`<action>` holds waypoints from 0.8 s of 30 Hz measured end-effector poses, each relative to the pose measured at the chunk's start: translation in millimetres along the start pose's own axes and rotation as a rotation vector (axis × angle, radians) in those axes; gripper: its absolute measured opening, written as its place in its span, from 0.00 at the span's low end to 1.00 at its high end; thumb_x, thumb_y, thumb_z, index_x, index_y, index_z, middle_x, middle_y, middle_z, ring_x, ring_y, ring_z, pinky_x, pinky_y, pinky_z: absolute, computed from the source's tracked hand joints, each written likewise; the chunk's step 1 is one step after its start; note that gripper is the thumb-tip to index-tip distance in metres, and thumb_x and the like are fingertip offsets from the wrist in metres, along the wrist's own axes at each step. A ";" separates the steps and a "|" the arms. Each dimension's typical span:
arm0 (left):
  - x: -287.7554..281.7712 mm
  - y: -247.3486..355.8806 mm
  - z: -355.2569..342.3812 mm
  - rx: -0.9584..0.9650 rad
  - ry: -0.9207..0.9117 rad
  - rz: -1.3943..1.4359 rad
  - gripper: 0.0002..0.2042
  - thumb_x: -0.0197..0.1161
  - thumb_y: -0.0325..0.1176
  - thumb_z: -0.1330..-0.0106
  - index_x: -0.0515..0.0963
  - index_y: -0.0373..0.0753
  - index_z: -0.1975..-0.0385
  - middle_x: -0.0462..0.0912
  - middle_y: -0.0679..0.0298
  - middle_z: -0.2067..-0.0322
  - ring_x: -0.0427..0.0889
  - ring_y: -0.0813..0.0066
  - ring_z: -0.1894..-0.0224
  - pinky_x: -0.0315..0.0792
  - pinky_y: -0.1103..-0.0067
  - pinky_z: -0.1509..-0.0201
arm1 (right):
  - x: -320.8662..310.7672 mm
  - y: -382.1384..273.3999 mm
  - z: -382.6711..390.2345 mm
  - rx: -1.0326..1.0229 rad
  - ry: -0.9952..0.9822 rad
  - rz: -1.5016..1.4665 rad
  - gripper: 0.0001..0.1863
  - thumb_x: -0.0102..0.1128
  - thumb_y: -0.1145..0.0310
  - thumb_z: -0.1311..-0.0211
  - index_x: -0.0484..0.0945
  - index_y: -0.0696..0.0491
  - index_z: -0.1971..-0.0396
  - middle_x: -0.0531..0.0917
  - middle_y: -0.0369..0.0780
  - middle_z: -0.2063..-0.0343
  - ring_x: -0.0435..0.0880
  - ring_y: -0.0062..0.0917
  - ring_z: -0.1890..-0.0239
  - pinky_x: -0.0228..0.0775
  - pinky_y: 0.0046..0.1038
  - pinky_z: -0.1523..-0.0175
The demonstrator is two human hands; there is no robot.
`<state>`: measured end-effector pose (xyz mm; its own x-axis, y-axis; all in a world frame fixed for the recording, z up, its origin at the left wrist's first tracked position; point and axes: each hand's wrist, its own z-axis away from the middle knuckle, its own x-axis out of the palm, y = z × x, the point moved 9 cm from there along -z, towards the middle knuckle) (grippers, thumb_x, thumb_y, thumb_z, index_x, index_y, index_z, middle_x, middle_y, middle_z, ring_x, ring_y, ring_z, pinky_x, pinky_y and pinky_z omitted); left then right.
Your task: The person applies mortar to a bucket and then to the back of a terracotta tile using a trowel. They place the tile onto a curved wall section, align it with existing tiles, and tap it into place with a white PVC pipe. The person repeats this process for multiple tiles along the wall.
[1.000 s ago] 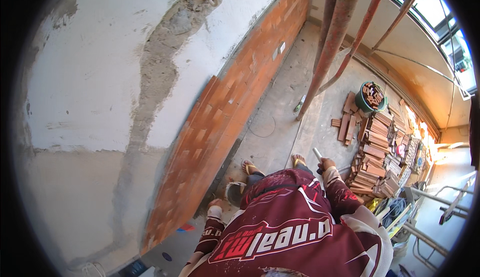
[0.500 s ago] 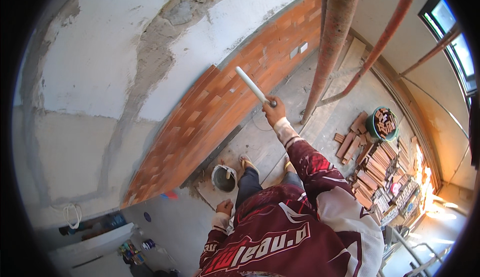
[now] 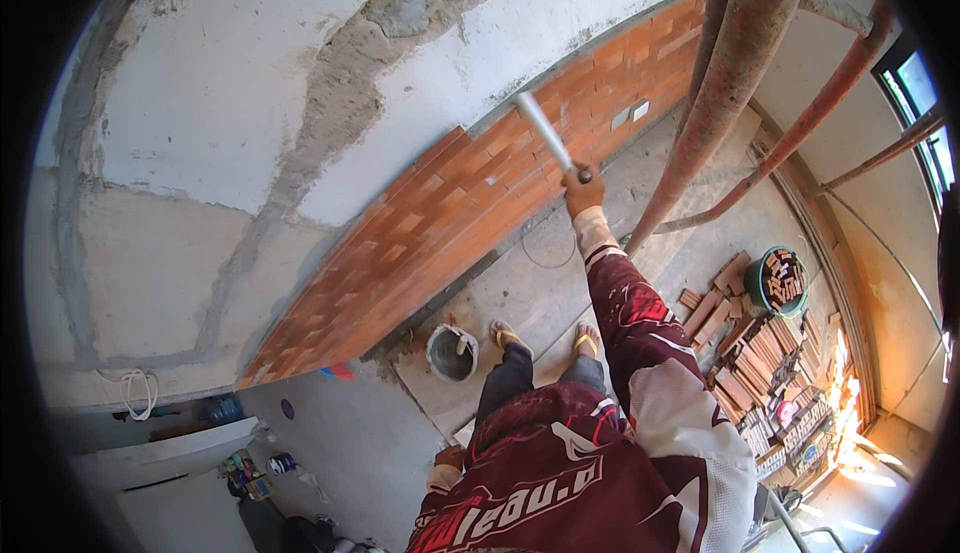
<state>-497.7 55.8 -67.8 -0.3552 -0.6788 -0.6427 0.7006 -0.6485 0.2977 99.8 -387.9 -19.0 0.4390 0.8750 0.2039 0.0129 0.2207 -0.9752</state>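
Observation:
My right hand (image 3: 584, 191) is stretched forward at the end of a maroon sleeve, its fingers wrapped round a long, narrow, whitish tool (image 3: 545, 130). A dark rounded end of the tool shows by the fist. Its far end lies in front of the upper part of the orange brick facing (image 3: 420, 223); whether it touches the bricks I cannot tell. My left hand (image 3: 450, 457) hangs low beside my body, partly covered by the shirt, with its fingers mostly hidden. Nearest to that hand is a bucket (image 3: 437, 365) with grey contents and a stick-like handle.
Rusty scaffold poles (image 3: 725, 83) rise close to my right arm. Farther right are stacked brick strips (image 3: 745, 363) and a green tub (image 3: 755, 283) of brick pieces. Bare and patched plaster (image 3: 340, 103) covers the wall above the bricks. A white shelf (image 3: 170, 453) stands lower left.
My right hand has moved slightly right and up in the picture with the tool, which looks more upright. My left hand has drawn down and is more hidden. The whole view has shifted.

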 end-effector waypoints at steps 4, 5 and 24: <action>3.6 -5.7 -22.1 0.041 -0.061 -0.393 0.15 0.53 0.46 0.43 0.80 0.43 0.67 0.82 0.55 0.66 0.81 0.56 0.62 0.73 0.68 0.56 | 0.8 -19.7 -3.3 0.044 -0.036 -0.082 0.11 0.59 0.71 0.44 0.77 0.57 0.61 0.78 0.35 0.79 0.72 0.14 0.81 0.63 0.17 0.78; -0.9 -4.3 -24.5 0.047 -0.023 -0.356 0.16 0.51 0.46 0.42 0.80 0.44 0.66 0.82 0.55 0.66 0.81 0.57 0.63 0.73 0.68 0.58 | 7.4 -26.0 -0.3 0.009 -0.085 -0.049 0.11 0.59 0.71 0.44 0.76 0.57 0.61 0.78 0.35 0.79 0.72 0.14 0.81 0.63 0.17 0.78; -42.5 37.5 -70.8 0.095 0.027 -0.018 0.19 0.61 0.38 0.43 0.78 0.32 0.55 0.84 0.55 0.67 0.84 0.69 0.67 0.76 0.76 0.59 | -23.6 -20.7 -26.2 -0.144 0.093 0.126 0.13 0.58 0.71 0.42 0.73 0.58 0.59 0.78 0.36 0.78 0.74 0.16 0.78 0.65 0.19 0.76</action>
<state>-412.5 84.7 -79.4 -0.3491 -0.6580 -0.6672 0.6318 -0.6911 0.3511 112.8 -424.4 -5.9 0.5264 0.8467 0.0771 0.0781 0.0421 -0.9961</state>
